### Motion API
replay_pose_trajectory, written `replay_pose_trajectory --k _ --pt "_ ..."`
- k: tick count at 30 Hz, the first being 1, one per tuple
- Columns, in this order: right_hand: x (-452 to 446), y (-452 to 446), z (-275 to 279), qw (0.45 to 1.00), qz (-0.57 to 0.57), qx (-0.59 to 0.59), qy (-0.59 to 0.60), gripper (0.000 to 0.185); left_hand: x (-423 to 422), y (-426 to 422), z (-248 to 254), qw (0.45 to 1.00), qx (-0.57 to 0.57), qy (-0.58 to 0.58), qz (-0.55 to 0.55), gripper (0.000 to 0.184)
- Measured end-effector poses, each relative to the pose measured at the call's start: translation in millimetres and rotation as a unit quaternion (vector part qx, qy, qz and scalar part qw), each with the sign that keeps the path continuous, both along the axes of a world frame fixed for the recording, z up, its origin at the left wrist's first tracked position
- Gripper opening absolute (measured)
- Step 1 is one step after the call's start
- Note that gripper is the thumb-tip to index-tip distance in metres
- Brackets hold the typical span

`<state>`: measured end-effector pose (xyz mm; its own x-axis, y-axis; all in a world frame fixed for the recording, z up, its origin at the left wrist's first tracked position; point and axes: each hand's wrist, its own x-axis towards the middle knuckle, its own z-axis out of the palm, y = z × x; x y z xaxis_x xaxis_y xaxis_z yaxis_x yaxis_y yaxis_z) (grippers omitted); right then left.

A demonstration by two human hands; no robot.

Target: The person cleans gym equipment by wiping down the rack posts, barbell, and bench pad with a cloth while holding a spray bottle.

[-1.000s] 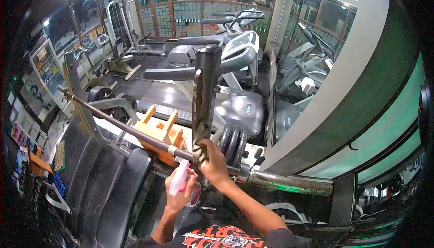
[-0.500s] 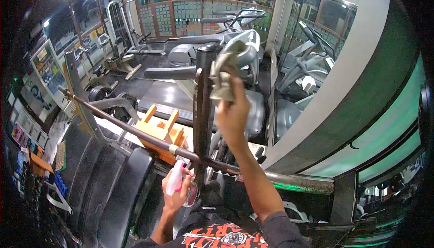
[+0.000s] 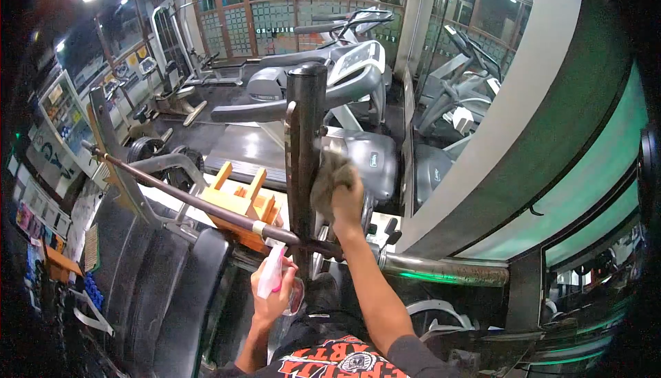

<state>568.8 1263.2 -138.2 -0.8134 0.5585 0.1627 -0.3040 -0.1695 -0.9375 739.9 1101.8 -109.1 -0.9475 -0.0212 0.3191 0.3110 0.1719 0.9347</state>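
Note:
My right hand [image 3: 348, 202] is closed round a grey-beige cloth [image 3: 329, 182], pressed along the right side of a dark upright post [image 3: 299, 151]. Some of the cloth is smeared by motion. Lower down, my left hand [image 3: 273, 288] grips a spray bottle [image 3: 272, 271] with a white and pink head; its clear lower part shows beside my fingers. Just above that hand, a long barbell [image 3: 179, 191] runs across to the post, a light band round it near the bottle.
Behind the barbell stands an orange wooden stand [image 3: 241, 202]. A black padded bench [image 3: 189, 302] lies to the left. Beyond the post are a treadmill [image 3: 358, 68] and other gym machines. A mirror [image 3: 461, 75] and curved wall are at the right.
My right hand has brought the cloth down along the post from near its top to about mid-height. The left hand still holds the spray bottle in nearly the same place.

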Motion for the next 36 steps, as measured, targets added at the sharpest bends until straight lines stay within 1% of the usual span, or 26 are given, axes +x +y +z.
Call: replay_pose_trajectory --k 2,3,4,6,7,8,9,10,11,12,14,15,17,19,20,21,24,25,26,27,28,30,32,33,34,36 --pt "2 -7 73 0.996 -0.012 -0.060 -0.064 0.031 0 -1 0 0.999 -0.030 0.027 -0.003 0.024" --pt "1 -12 85 1.000 -0.002 -0.028 0.013 0.027 0 -1 0 0.999 -0.025 0.023 0.000 0.023" --pt "2 -13 93 0.999 0.001 -0.029 0.012 0.027 2 -2 -1 1.000 -0.020 0.018 0.004 0.021" --pt "6 -9 105 0.983 0.012 0.180 0.020 0.031 6 -10 -5 0.999 -0.039 0.011 0.011 0.019" --pt "17 -4 105 0.977 0.023 0.211 -0.008 0.042 5 -12 -6 0.998 -0.054 0.005 0.014 0.018" --pt "23 -5 95 0.977 0.023 0.213 -0.008 0.042 4 -12 -5 0.999 -0.051 0.005 0.014 0.018" --pt "28 -7 80 0.950 -0.026 0.309 0.033 0.046 5 -11 -2 0.999 -0.034 -0.013 0.016 0.016" --pt "37 -9 87 0.910 -0.074 0.400 0.073 0.051 5 -11 0 0.999 -0.017 -0.031 0.018 0.015" --pt "50 -8 95 0.938 -0.002 0.345 0.039 0.047 3 -12 -2 0.998 -0.044 -0.031 0.020 0.015" --pt "55 -6 104 0.938 -0.003 0.345 0.040 0.047 0 -11 -3 0.998 -0.045 -0.030 0.018 0.015" --pt "64 4 116 0.932 0.100 0.321 0.134 0.042 -4 -11 -3 0.996 -0.089 0.018 0.016 0.013" --pt "65 10 132 0.944 0.101 0.280 0.145 0.037 -4 -12 -1 0.996 -0.091 0.017 0.017 0.013" --pt "38 27 157 0.944 0.014 0.255 0.209 0.029 -4 -12 2 0.999 -0.042 -0.007 0.010 0.012" --pt "19 40 189 0.959 -0.036 0.235 0.156 0.027 -1 -14 5 0.999 -0.033 -0.002 0.013 0.011" --pt "2 42 198 0.964 -0.018 0.184 0.190 0.028 1 -15 6 1.000 -0.023 0.003 0.013 0.011" --pt "-28 46 195 0.931 -0.025 0.235 0.276 0.029 1 -14 6 1.000 -0.022 0.003 0.014 0.011" --pt "-65 37 167 0.909 0.000 0.299 0.290 0.033 3 -15 2 1.000 -0.014 -0.001 0.005 0.012" --pt "-62 39 159 0.923 0.055 0.269 0.270 0.046 3 -15 0 1.000 -0.011 -0.009 0.004 0.012" --pt "-58 43 152 0.922 0.052 0.271 0.271 0.046 1 -15 -1 1.000 -0.007 -0.015 0.004 0.013" --pt "-53 47 145 0.933 0.101 0.266 0.221 0.051 2 -14 4 0.998 0.013 -0.063 0.007 0.012" --pt "-48 50 137 0.940 0.151 0.258 0.164 0.057 1 -14 0 0.998 0.015 -0.068 0.007 0.012" --pt "-46 51 125 0.941 0.152 0.244 0.179 0.055 -5 -15 -7 0.997 -0.070 0.021 0.005 0.012" --pt "-37 50 134 0.919 0.121 0.338 0.165 0.056 -7 -9 -2 0.997 -0.073 0.024 0.000 0.013" --pt "-29 52 142 0.900 0.111 0.393 0.153 0.056 -8 -8 -3 0.999 -0.039 0.012 0.001 0.014" --pt "-22 53 143 0.900 0.109 0.393 0.153 0.056 -9 -7 -4 1.000 -0.005 0.000 0.002 0.015" --pt "-12 55 142 0.775 -0.007 0.580 0.250 0.040 -13 -6 -4 0.999 -0.028 0.018 0.002 0.015"
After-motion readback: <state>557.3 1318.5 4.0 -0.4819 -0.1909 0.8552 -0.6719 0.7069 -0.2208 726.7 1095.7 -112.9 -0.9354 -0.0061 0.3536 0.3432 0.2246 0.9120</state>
